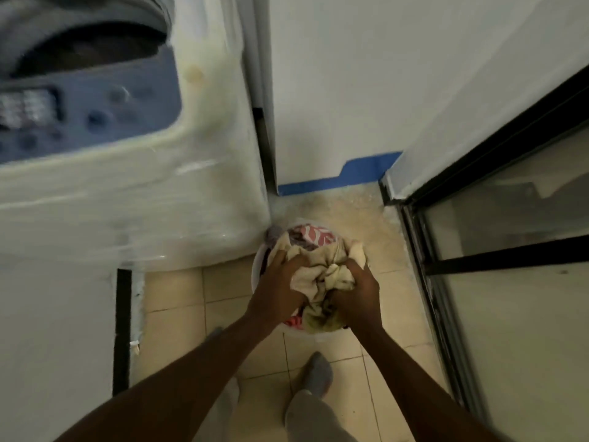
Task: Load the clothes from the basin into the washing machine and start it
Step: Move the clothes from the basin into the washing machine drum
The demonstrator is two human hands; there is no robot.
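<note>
A white basin (pixel 257 275) sits on the tiled floor by the front right corner of the washing machine (pixel 127 186). It is piled with clothes: a cream cloth (pixel 318 275) on top, a red-and-white patterned piece (pixel 314 235) behind it. My left hand (pixel 280 282) presses into the cream cloth on its left side. My right hand (pixel 353 291) grips a bunched fold of the same cloth. The machine is a white top loader with its dark drum opening (pixel 89 46) showing and a blue control panel (pixel 95 116), both blurred.
A white wall with blue tape (pixel 338 177) at its base stands behind the basin. A black-framed glass sliding door (pixel 497 250) runs along the right. My feet in grey socks (pixel 315 374) stand on the beige tiles just below the basin.
</note>
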